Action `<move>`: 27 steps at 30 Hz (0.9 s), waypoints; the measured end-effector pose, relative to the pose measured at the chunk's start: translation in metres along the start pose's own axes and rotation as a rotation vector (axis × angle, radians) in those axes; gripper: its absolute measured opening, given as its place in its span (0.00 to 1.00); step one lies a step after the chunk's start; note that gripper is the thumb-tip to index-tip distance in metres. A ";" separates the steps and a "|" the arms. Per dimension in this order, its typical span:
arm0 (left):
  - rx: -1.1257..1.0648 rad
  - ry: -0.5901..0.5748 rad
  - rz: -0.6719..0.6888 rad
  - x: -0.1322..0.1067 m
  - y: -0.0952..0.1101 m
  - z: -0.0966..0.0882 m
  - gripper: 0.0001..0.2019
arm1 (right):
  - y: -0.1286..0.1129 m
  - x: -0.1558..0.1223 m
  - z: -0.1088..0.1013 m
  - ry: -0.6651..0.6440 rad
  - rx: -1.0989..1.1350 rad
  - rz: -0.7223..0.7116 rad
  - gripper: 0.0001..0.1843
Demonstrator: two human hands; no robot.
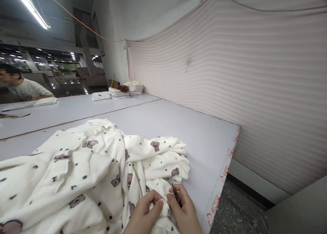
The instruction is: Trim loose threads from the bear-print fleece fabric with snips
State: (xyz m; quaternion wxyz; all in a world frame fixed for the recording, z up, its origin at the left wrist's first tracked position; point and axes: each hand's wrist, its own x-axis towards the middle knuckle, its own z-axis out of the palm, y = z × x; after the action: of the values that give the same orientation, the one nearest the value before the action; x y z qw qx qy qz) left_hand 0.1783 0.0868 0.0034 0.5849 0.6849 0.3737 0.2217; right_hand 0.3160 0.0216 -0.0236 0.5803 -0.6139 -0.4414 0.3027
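Head view, single frame. Both hands sit at the near edge of the picture, close together, fingertips almost meeting.

Left hand point(143, 215) – grip closed, thumb and forefinger pinching a small fold of the cream cloth point(84, 172). Right hand point(185, 213) – grip closed on a dark thin tool point(175, 194), which slants up and to the left from between the fingers; its tip lies against the cloth just beside the left hand's pinch. I cannot tell whether the tool is a snip or a tweezer.

The cream cloth is printed with small pink bears and dark specks. It lies rumpled on the near left part of the desk point(178, 125), bunched into folds where the hands work, and runs out of view at the left and near edges.

Rest of the scene: the desk is pale grey, with a seam running across it beyond the cloth. At its far end stand stacks of folded fabric point(127, 89), with one folded piece point(101, 96) just left of them. Another person point(25, 89) in a light shirt leans on the far left of the desk, well apart from the hands. A striped pink sheet point(242, 73) hangs along the right side, beyond the desk's right edge, with speckled floor point(237, 213) below it.
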 end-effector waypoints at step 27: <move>0.018 -0.065 -0.001 0.000 -0.007 0.002 0.14 | -0.009 -0.004 -0.033 -0.184 -0.333 -0.047 0.10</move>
State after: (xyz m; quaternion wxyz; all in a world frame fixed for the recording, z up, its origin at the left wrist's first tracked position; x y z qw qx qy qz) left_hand 0.1781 0.0862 -0.0038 0.5906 0.6970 0.3567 0.1955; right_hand 0.3415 0.0030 -0.0102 0.4346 -0.6607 -0.5508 0.2669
